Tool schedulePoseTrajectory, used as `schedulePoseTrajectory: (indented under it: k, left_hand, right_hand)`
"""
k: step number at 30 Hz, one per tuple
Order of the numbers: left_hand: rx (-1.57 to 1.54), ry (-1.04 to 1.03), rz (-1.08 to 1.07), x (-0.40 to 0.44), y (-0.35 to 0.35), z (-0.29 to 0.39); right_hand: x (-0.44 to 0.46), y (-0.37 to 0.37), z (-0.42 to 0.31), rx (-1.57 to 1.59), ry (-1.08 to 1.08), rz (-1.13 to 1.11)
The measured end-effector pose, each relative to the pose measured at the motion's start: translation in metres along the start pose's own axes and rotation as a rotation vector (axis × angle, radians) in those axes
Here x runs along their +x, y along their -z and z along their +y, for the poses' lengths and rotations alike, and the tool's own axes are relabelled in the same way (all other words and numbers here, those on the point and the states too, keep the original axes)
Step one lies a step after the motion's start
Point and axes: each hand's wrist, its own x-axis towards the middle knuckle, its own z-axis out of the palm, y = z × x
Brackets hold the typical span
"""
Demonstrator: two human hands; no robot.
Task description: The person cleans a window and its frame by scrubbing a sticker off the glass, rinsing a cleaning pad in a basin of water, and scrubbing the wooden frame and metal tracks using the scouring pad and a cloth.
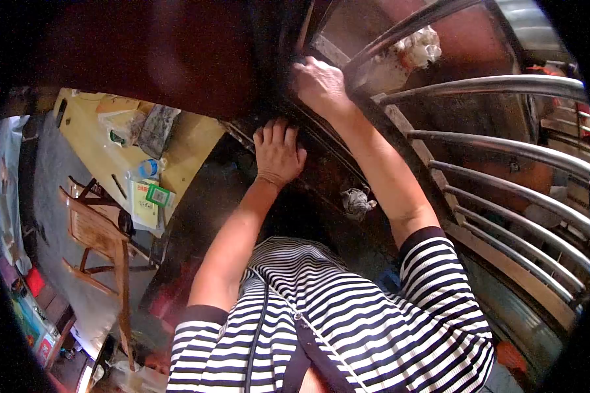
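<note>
"Why does your left hand (279, 154) lie spread, fingers extended, at the dark ledge (326, 145) beside the metal bars (491, 142)?"

"Probably to steady you: your right hand (321, 85) reaches farther along it, fingers curled; whether around anything, I can't tell."

left hand (278, 149), fingers spread, near dark panel (144, 52) | right hand (321, 85) bent, fingertips unclear, near metal bars (498, 143) | behind: yellow table (193, 142), bottle (144, 169) on it, wooden chair (93, 218) beside
</note>
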Motion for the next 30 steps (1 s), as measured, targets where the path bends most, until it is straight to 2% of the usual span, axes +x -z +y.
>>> schedulePoseTrajectory:
  k: [1,2,4,5,8,9,10,12,15,16,18,21,24,25,26,27,28,30]
  left_hand:
    - [-0.013,-0.027,0.057,0.002,-0.003,-0.003]
    - [-0.027,-0.049,0.112,0.003,-0.004,-0.005]
    - [-0.051,-0.032,0.099,0.004,-0.003,-0.005]
    - [-0.048,-0.036,0.092,0.005,-0.002,-0.005]
    - [-0.048,-0.044,0.070,0.004,-0.003,-0.006]
    - [-0.035,-0.022,0.041,0.004,-0.002,-0.005]
    - [-0.024,0.004,0.010,0.003,-0.002,-0.003]
    - [0.019,0.011,0.034,0.001,-0.007,-0.003]
    - [0.001,-0.042,0.074,-0.001,-0.008,-0.005]
    - [-0.014,-0.062,0.094,-0.001,-0.009,-0.007]
    - [-0.053,-0.057,0.110,0.001,-0.008,-0.007]
    - [-0.073,-0.068,0.123,0.001,-0.009,-0.008]
    - [-0.021,-0.042,0.096,0.005,-0.001,-0.004]
    - [-0.002,-0.023,0.062,0.006,-0.001,-0.003]
    - [0.016,-0.003,0.025,0.004,0.000,-0.002]
    - [0.032,0.014,-0.013,0.003,0.001,-0.001]
    - [0.011,-0.019,0.049,0.003,-0.001,-0.002]
    - [-0.036,-0.076,0.175,0.004,-0.005,-0.006]
  right_hand:
    - [-0.010,-0.002,0.012,-0.050,0.045,-0.036]
    - [-0.021,0.011,0.013,-0.021,-0.012,0.011]
    - [-0.044,0.050,0.002,0.036,-0.108,0.086]
    - [-0.044,0.064,-0.006,0.067,-0.221,0.069]
    - [-0.015,0.016,-0.003,0.215,-0.038,0.412]
    - [-0.001,-0.031,0.010,0.365,0.045,0.385]
    - [0.009,-0.038,-0.008,0.173,-0.080,0.267]
    - [0.000,-0.037,-0.011,0.136,-0.047,0.377]
    - [-0.017,-0.023,0.019,0.047,0.112,0.146]
    - [-0.026,0.003,0.030,0.065,0.137,-0.040]
    - [-0.040,0.039,0.022,0.076,0.027,0.203]
    - [-0.035,0.072,0.008,0.184,-0.086,0.228]
    - [-0.018,0.019,0.004,0.267,0.064,0.245]
    - [-0.019,-0.015,0.008,0.384,0.143,0.255]
    - [-0.029,-0.020,0.000,0.210,0.205,0.165]
    - [-0.041,-0.018,0.002,0.199,0.195,0.130]
    - [-0.055,-0.006,0.004,0.184,0.188,0.092]
    - [-0.084,0.025,0.007,-0.090,0.013,-0.198]
